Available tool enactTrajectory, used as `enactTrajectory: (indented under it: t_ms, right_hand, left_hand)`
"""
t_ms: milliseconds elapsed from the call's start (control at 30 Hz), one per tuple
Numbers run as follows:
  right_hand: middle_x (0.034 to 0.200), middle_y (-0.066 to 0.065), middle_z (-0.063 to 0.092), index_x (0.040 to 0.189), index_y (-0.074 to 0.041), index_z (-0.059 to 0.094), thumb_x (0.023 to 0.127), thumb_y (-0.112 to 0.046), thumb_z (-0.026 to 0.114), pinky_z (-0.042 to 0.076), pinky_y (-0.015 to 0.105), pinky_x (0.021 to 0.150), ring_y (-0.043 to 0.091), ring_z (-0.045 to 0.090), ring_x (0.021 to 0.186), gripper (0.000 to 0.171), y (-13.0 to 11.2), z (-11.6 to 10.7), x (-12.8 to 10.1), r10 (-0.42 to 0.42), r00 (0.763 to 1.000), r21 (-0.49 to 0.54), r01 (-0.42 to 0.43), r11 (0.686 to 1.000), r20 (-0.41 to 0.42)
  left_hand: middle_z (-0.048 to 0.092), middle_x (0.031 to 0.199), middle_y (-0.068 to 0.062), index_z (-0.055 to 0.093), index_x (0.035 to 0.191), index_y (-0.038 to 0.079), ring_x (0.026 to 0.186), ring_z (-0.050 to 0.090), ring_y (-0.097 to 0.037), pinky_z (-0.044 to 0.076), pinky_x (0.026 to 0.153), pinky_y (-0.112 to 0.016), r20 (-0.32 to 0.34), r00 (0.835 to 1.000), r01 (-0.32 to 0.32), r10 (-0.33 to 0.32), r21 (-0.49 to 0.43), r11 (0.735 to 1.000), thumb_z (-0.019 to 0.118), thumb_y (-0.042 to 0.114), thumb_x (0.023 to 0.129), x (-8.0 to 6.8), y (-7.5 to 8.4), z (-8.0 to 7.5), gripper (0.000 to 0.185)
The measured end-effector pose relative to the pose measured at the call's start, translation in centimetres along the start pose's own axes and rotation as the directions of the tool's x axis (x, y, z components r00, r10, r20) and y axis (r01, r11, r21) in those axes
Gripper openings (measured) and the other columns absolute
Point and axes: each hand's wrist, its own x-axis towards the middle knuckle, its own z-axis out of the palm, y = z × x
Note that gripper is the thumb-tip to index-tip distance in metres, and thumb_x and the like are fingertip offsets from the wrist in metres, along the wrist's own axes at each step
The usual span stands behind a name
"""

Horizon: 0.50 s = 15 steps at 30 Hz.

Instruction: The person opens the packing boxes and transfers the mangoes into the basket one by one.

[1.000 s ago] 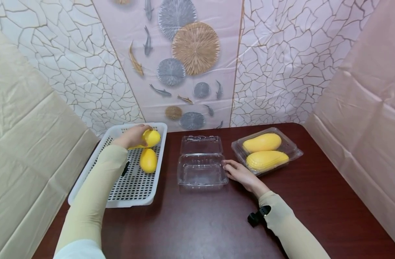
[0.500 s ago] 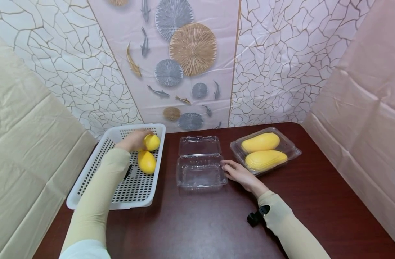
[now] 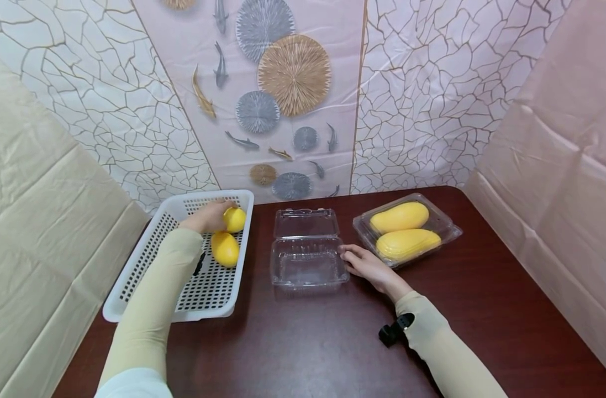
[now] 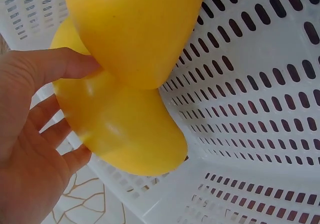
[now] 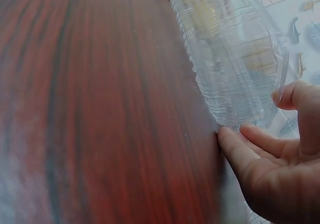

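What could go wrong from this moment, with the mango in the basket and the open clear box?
1. The left hand holds the far mango mostly with its fingertips, and a second mango lies against it. The smooth fruit may slip, or the neighbour may roll.
2. The empty clamshell box is light, and the right hand only touches its side. It may slide on the table if bumped.

Bare dark red wooden tabletop (image 3: 307, 342) lies open across the near side, between the two sleeves. Further back, the white perforated plastic basket (image 3: 148, 265), the open clear plastic clamshell box (image 3: 306, 265) and the closed clear clamshell of yellow mangoes (image 3: 407, 229) stand in a row, with narrow strips of table between them (the right hand (image 3: 364, 265) fills one).
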Motion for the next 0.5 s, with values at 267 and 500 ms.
enactTrajectory:
  t_ms: [267, 500]
  right_hand:
    - [0.156, 0.032, 0.030, 0.151, 0.010, 0.030, 0.106, -0.015, 0.041, 0.034, 0.048, 0.114, 0.040, 0.029, 0.146, 0.053, -0.1, -0.1, 0.0, 0.001, 1.000, -0.009, -0.001, 1.000, -0.001]
    - [0.157, 0.030, 0.029, 0.151, 0.010, 0.031, 0.106, -0.015, 0.042, 0.034, 0.047, 0.114, 0.038, 0.028, 0.147, 0.052, 0.1, 0.0, 0.1, 0.005, 1.000, 0.007, -0.004, 1.000, -0.012]
  left_hand:
    - [0.040, 0.153, -0.023, 0.044, 0.151, 0.006, 0.140, 0.036, -0.045, 0.030, 0.113, -0.063, -0.027, 0.999, -0.045, 0.044, -0.044, 0.998, 0.062, -0.009, 0.084, -0.6, 0.3, -0.6, 0.071]
    - [0.037, 0.156, -0.021, 0.042, 0.151, 0.004, 0.141, 0.036, -0.043, 0.034, 0.111, -0.060, -0.066, 0.995, -0.080, 0.077, -0.046, 0.996, 0.063, -0.003, 0.088, -0.8, 1.4, -2.7, 0.067]
